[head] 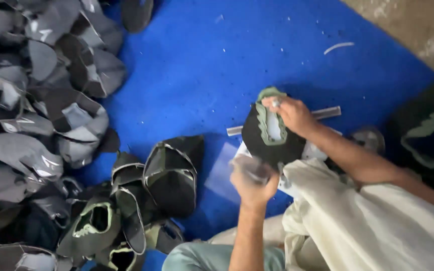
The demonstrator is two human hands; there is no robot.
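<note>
**Blurred left hand close over a pinned shoe upper**

While I watch the head view, the right hand (292, 114) lies fingers-down on a dark shoe upper (269, 143) with a pale green lace panel, pressing it against the blue mat (217, 65) at the near right, just in front of a grey metal bar (327, 113). The left hand (249, 179) is curled shut around something smeared by motion; I cannot tell what it is. My worry is that this fast-moving hand, working at the upper's near edge, could catch the pinning fingers, or the upper could slide if the pressure eases. To the left, well apart, a heap of grey and black uppers (36, 115) could spill nearer and mix with the finished ones.
</note>
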